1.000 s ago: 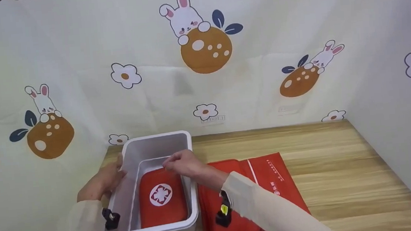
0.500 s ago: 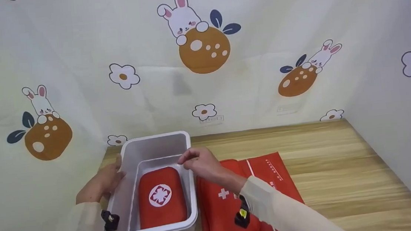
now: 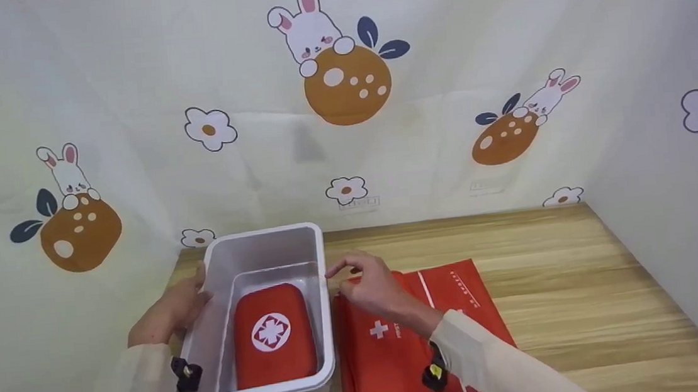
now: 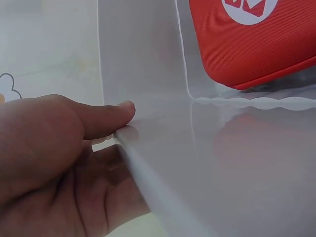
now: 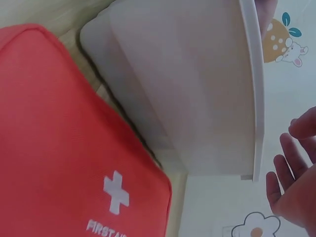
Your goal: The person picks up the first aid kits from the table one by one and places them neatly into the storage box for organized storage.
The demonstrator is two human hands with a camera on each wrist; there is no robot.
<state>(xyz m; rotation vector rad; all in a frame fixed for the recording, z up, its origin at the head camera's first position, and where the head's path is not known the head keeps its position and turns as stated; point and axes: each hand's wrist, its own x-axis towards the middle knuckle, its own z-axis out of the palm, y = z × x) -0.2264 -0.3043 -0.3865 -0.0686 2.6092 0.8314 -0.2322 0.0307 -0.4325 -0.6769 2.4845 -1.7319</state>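
Observation:
A white plastic bin (image 3: 330,343) stands at the left of the table, and a red hard-shell case (image 3: 275,366) with a white cross emblem lies flat inside it. My left hand (image 3: 170,313) grips the bin's left rim; in the left wrist view its thumb (image 4: 113,118) lies over the inner side, with fingers outside. Just off the right rim hovers my right hand (image 3: 376,285), loosely bent and holding nothing. Below it lies a red first aid pouch (image 3: 376,364) with a white cross and lettering. In the right wrist view the right hand (image 5: 301,182) is apart from the bin.
Partly under the pouch lies another flat red fabric piece (image 3: 464,287) with white print. The wooden table (image 3: 592,301) extends to the right. A pale cloth backdrop (image 3: 433,144) with rabbit and flower prints stands behind and on both sides.
My right hand has moved right, from over the case inside the bin to outside the right rim, above the pouch. The left hand has kept its hold on the bin.

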